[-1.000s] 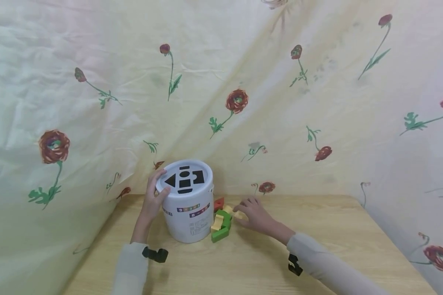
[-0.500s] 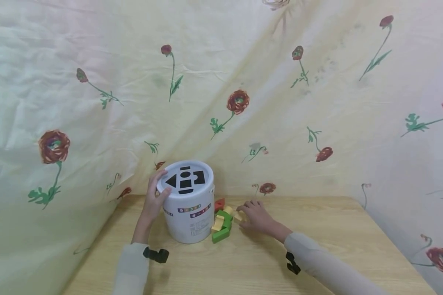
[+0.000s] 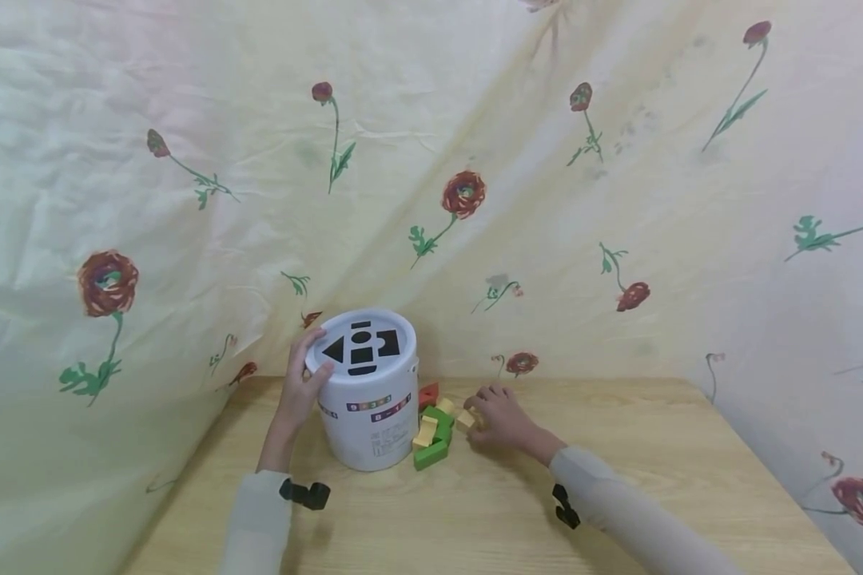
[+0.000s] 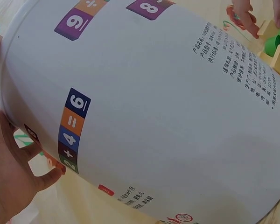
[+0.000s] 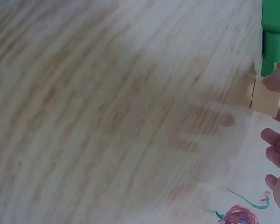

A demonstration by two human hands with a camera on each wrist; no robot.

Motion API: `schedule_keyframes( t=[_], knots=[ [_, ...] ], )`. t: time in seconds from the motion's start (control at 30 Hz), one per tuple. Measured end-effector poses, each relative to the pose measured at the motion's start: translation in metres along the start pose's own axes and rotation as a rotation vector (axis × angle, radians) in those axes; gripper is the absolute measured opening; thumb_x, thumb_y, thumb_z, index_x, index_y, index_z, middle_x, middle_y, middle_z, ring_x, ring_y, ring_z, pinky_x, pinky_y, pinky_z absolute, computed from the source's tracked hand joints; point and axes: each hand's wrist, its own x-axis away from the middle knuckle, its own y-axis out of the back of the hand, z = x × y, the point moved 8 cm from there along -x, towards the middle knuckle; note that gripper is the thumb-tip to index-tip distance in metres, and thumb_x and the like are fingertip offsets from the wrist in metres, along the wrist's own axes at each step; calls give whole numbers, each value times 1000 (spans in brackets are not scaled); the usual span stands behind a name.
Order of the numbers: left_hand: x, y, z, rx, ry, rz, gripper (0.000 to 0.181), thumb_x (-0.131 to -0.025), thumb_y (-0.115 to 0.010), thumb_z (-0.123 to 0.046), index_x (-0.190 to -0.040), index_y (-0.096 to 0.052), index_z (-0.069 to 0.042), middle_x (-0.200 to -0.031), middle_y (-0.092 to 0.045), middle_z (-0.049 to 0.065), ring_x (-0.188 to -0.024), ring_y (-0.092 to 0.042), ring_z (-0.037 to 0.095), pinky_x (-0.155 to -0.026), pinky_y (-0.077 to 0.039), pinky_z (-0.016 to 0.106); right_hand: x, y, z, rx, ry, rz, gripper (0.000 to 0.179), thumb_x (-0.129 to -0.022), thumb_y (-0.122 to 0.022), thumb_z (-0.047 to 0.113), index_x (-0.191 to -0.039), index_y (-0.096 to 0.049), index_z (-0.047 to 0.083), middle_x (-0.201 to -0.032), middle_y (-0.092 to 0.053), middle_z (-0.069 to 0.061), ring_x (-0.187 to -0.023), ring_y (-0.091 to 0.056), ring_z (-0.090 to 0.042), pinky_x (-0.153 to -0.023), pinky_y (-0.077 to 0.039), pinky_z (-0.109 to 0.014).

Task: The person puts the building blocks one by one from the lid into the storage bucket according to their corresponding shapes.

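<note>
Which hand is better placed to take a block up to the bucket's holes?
Right, I'd say: the right hand pinches a yellow block, close to the other blocks. The left hand grips the bucket at its top, so it seems better suited to steadying.

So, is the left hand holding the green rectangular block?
No, the left hand holds the white cylindrical bucket near its top, while the green rectangular block lies beside it.

A wood-grained table (image 3: 417, 527) carries an upright white bucket (image 3: 359, 435) and, beside it, green, yellow and red blocks (image 3: 442, 418).
</note>
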Motion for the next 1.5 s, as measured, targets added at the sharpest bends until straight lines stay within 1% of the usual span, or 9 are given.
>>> schedule_keyframes(
  t=[0.1,0.23,0.33,0.57,0.8,0.97,1.2,1.3,1.5],
  knots=[
    [0,0,1,1,1,0,60,-98,-56,-20,-155,-37,-16,-163,-24,11,-145,-33,36,-117,-34,63,1,-2,1,-9,10,-6,44,-76,-79,23,-115,-69,8,-104,-63,-7,-95,-48,-21,-88,-41,-46],
    [0,-2,2,9,-3,5,60,-98,-57,-19,-155,-38,-16,-163,-25,11,-144,-34,35,-117,-35,61,2,-4,0,11,23,-8,47,-77,-77,23,-120,-67,10,-106,-64,-6,-95,-48,-20,-87,-41,-44],
    [0,-2,2,12,-8,5,60,-98,-57,-19,-155,-38,-17,-163,-25,11,-144,-33,35,-117,-33,62,4,-6,0,17,31,-2,47,-77,-73,21,-123,-67,9,-106,-64,-7,-93,-47,-19,-84,-42,-43],
    [-1,-3,2,6,-1,3,61,-97,-56,-20,-155,-37,-16,-164,-24,11,-146,-31,35,-118,-30,65,8,-7,-1,12,40,18,48,-79,-71,19,-125,-65,8,-102,-63,-6,-91,-49,-19,-80,-43,-40],
    [-1,-3,1,1,10,-2,60,-98,-56,-23,-155,-38,-17,-163,-26,10,-146,-33,35,-118,-32,64,8,-6,-1,58,62,35,49,-83,-70,24,-129,-64,10,-105,-64,-5,-93,-50,-18,-83,-44,-40],
    [-1,-2,0,2,4,0,63,-97,-56,-20,-156,-36,-15,-164,-24,12,-146,-33,36,-118,-31,64,8,-5,0,70,70,26,47,-84,-72,24,-127,-65,8,-104,-65,-6,-94,-52,-19,-83,-47,-42],
    [-2,-2,-1,4,7,-1,65,-96,-56,-20,-157,-35,-15,-165,-22,12,-146,-32,36,-117,-33,63,9,-5,0,-17,14,15,44,-83,-73,20,-124,-65,4,-100,-64,-7,-91,-54,-19,-80,-50,-42],
    [-2,-1,-1,4,10,-3,64,-96,-56,-20,-157,-35,-15,-165,-22,11,-146,-32,36,-117,-34,63,8,-4,2,-45,14,-5,41,-83,-75,20,-119,-65,4,-99,-65,-8,-92,-55,-20,-80,-50,-43],
    [-1,0,0,-3,16,-4,63,-96,-56,-21,-156,-36,-16,-165,-23,11,-146,-32,36,-117,-33,64,7,-4,10,-20,36,-38,33,-83,-78,22,-108,-67,5,-99,-65,-6,-93,-55,-22,-84,-50,-48]
  ],
)
